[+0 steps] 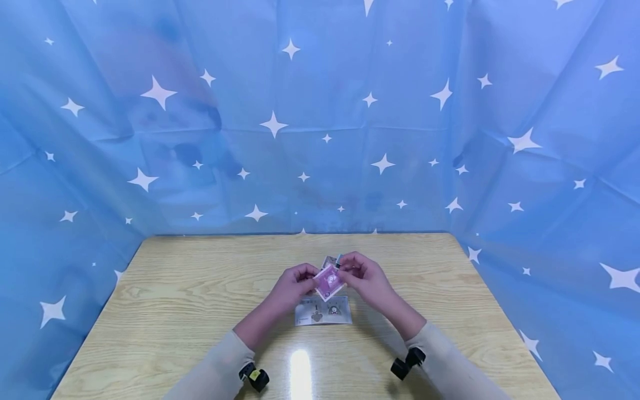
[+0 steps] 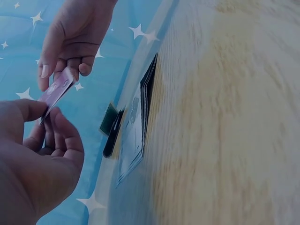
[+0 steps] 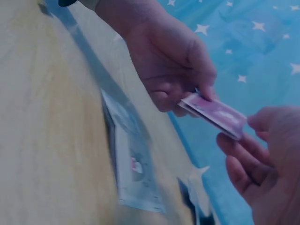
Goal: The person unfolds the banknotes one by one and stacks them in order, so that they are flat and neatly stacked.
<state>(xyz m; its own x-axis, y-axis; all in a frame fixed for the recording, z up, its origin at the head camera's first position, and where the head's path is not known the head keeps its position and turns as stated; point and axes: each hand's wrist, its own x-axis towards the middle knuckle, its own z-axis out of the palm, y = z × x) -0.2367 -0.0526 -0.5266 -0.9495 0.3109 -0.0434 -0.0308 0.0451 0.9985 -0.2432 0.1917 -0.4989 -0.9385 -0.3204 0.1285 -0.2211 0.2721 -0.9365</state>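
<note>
Both hands pinch a small pink folded paper, printed like a banknote (image 1: 330, 279), and hold it up above the table. My left hand (image 1: 292, 285) has thumb and fingers on one end, and my right hand (image 1: 367, 280) grips the opposite end. Its thin folded layers show edge-on in the left wrist view. Below it a grey-white folded note (image 1: 324, 318) with a printed figure lies on the wooden table, slightly sprung open along its fold. Just behind, partly hidden by the pink note, is a small dark flat item (image 2: 113, 133) with a greenish raised part.
The wooden tabletop (image 1: 200, 311) reaches back to a blue curtain (image 1: 325, 139) with white stars, which also hangs along both sides. A black wrist camera (image 1: 254, 376) sits on the left sleeve and another (image 1: 407, 364) on the right one.
</note>
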